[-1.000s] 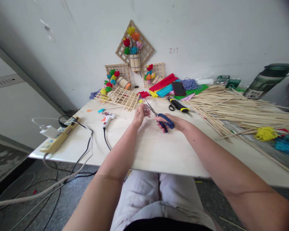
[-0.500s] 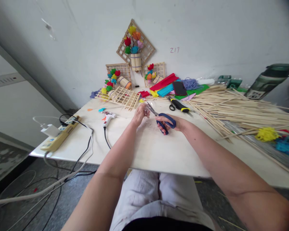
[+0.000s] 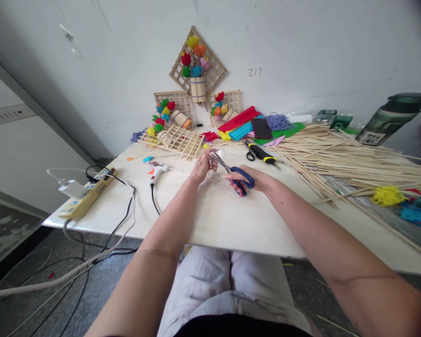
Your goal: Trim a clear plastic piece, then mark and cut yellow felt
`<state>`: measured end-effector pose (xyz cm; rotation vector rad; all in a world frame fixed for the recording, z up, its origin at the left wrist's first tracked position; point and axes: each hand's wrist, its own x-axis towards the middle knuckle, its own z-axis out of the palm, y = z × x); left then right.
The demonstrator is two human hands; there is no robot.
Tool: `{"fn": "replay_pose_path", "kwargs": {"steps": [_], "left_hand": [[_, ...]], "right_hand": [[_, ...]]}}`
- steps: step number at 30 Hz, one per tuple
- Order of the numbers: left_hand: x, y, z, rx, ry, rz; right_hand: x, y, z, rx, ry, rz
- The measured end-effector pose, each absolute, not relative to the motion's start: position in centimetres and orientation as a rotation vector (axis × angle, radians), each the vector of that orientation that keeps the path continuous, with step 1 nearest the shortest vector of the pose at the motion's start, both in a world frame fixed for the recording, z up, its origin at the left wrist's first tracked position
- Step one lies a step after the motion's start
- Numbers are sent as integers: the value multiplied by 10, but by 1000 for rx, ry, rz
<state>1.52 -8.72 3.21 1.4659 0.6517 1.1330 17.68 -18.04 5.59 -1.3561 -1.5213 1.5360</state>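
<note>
My right hand (image 3: 243, 180) grips a pair of scissors (image 3: 244, 177) by their dark blue handles. The metal blades point up and left, to the fingers of my left hand (image 3: 202, 166). Pinched in that left hand is a piece of clear, crinkled plastic film (image 3: 214, 175), and the blade tips reach it. How far the film runs behind the fingers I cannot make out. Left of my left hand, a white hot glue gun (image 3: 157, 173) lies on the white table (image 3: 238, 224).
A bamboo-stick lattice (image 3: 185, 140) and small flower panels stand at the back. Pliers (image 3: 263, 153), coloured paper (image 3: 243, 120), a phone (image 3: 261, 128) and many thin sticks (image 3: 351, 159) lie to the right, by a bottle (image 3: 393, 117). A power strip (image 3: 87, 194) with cables sits at the left edge.
The scissor handles have drawn closer together, so the blades are less spread. My left hand stays nearly in place with the clear film.
</note>
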Motion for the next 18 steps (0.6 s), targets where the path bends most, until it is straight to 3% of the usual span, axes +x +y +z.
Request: {"fn": "replay_pose_path", "kwargs": {"steps": [18], "left_hand": [[9, -87, 35, 1367, 615, 1148]], "right_hand": [[173, -180, 50, -1379, -1528, 1461]]}}
